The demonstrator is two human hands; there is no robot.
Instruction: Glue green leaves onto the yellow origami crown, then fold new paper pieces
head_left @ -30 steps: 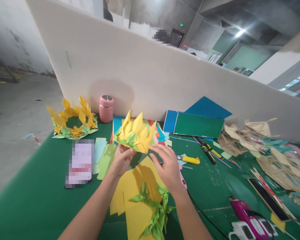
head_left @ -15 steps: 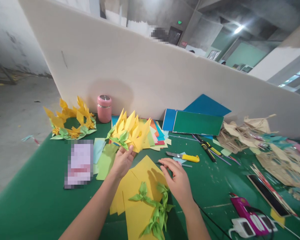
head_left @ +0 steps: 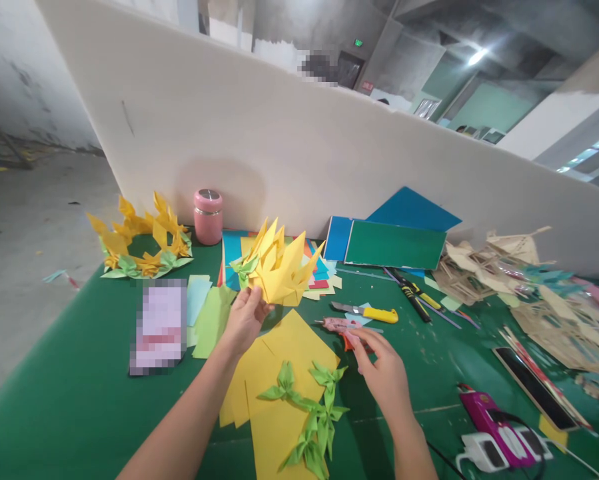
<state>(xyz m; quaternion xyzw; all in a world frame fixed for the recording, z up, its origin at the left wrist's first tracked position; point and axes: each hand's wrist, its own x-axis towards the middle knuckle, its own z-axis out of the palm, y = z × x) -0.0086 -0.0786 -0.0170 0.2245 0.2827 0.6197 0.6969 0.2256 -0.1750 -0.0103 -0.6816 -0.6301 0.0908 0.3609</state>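
Observation:
My left hand (head_left: 248, 319) pinches a yellow folded-paper crown (head_left: 284, 280) by its lower edge, holding it above the table. A green paper leaf piece (head_left: 245, 271) is attached at the crown's left side. On the right, my right hand (head_left: 376, 360) has its thumb and fingers closed at the rear of a pink glue gun (head_left: 335, 324) with an orange trigger, its nozzle pointing left. Below, several green folded-paper leaves (head_left: 325, 419) lie on yellow paper sheets (head_left: 266, 433).
A finished-looking yellow crown (head_left: 152, 250) and a pink flask (head_left: 208, 219) stand at back left. The yellow cutter (head_left: 379, 315) lies behind the glue gun, pliers (head_left: 414, 303) farther right. A purple power strip (head_left: 494, 427) with plugs is at front right; a white board (head_left: 259, 153) rises behind.
My left hand has shifted the crown slightly right and turned it. My right hand has drawn back to the right, from above the glue gun to its rear, uncovering the gun's body.

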